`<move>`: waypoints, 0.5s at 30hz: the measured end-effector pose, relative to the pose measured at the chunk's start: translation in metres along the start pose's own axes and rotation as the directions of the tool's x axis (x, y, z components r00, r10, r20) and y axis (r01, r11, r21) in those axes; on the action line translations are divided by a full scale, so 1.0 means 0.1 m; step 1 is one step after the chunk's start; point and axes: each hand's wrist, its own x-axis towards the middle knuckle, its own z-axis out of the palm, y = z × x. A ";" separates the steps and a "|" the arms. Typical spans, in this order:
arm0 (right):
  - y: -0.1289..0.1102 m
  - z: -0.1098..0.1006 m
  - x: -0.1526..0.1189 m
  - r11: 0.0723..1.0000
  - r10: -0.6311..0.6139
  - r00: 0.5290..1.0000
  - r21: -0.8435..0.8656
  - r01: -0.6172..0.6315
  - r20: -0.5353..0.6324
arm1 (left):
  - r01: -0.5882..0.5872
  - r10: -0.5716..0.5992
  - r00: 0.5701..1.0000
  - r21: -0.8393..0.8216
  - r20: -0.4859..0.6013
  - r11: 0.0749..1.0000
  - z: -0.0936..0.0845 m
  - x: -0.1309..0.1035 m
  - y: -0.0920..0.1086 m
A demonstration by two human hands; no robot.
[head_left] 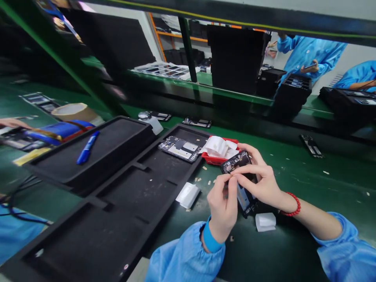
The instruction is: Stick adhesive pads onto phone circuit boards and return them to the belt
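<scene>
An opened phone with its circuit board bare lies tilted under my hands at the right of the table. My right hand curls over its right edge, rear fingers at the top end. That hand's thumb and forefinger come together over the board. My left hand is closed in a pinch, its fingertips meeting those of the right hand. What lies between the fingertips is too small to make out. Behind the phone sits a red tray with crumpled white paper in it.
A black compartment tray holds another opened phone. On a black stacked tray lies a blue marker. White folded papers and small scraps lie about. Co-workers in blue sleeves stand beyond the shelf; another person's hand is at left.
</scene>
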 end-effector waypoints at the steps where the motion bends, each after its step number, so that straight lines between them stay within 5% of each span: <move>1: 0.00 0.00 0.01 1.000 0.004 1.000 -0.004 -0.004 0.004 | -0.010 0.010 1.000 0.008 -0.005 1.000 0.00 0.00 -0.01; 10: -0.02 -0.05 0.10 0.997 0.059 0.997 -0.057 -0.056 0.052 | -0.085 0.088 0.996 0.087 -0.028 0.993 -0.01 0.00 -0.05; 15: -0.03 -0.03 0.13 0.978 -0.102 0.984 -0.168 0.126 0.144 | -0.107 0.112 0.993 0.091 -0.046 0.990 -0.01 0.03 -0.12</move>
